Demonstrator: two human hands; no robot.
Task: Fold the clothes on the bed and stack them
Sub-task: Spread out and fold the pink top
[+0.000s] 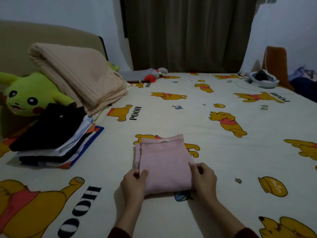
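A pink top (164, 162) lay folded flat on the bed sheet (197, 121), near the front & about in the middle. Its neck edge w/ a small tag pointed away from the person.

The left hand (135, 183) held the near left corner of the pink top. Its thumb lay on top of the cloth & the fingers curled round the edge. The right hand (203, 176) held the near right edge the same way, thumb on top, fingers bent under the side. Both hands were pinching the cloth, not wide open. Dark red sleeves (120, 233) showed at the wrists.

To the left sat a stack of folded clothes (54, 138). It had a black piece on top, white ones under it & a blue and orange piece at the bottom. The stack was well apart from the pink top.

Behind the stack lay a green plush toy (25, 97) w/ red cheeks. A folded tan blanket (77, 74) leaned over it.

At the far edge of the bed lay a grey and red soft toy (155, 74). At the far right corner sat a pale bundle (262, 79); I could not tell what it was. A dark curtain (188, 31) hung behind the bed.
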